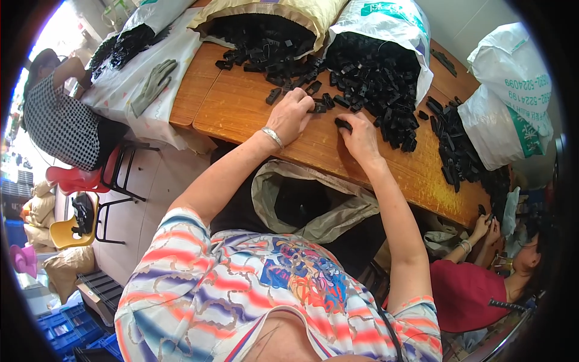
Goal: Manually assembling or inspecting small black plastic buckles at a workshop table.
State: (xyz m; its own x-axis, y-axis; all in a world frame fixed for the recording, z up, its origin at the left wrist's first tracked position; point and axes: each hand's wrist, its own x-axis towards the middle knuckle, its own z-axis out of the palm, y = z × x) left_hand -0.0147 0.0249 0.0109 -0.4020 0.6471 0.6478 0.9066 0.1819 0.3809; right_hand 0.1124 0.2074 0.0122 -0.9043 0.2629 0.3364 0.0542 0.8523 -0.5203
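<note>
My left hand (291,117), with a silver bracelet at its wrist, rests low over the wooden table (232,108). Its fingers are bent and pressed together around a small black plastic part (319,108); the hand hides some of the grip. To its right, my right hand (362,140) pinches another black plastic part (342,124) between thumb and fingers. Just beyond both hands lies a loose heap of similar black parts (374,78). Below the table edge, between my forearms, an open woven sack (268,199) gapes, dark inside.
A tan sack (304,8) and a white sack (386,21) spill black parts onto the table. Another white sack (491,130) stands right, near a co-worker in a red top (470,292). At left, a second person (60,123) sits by a grey glove (154,87).
</note>
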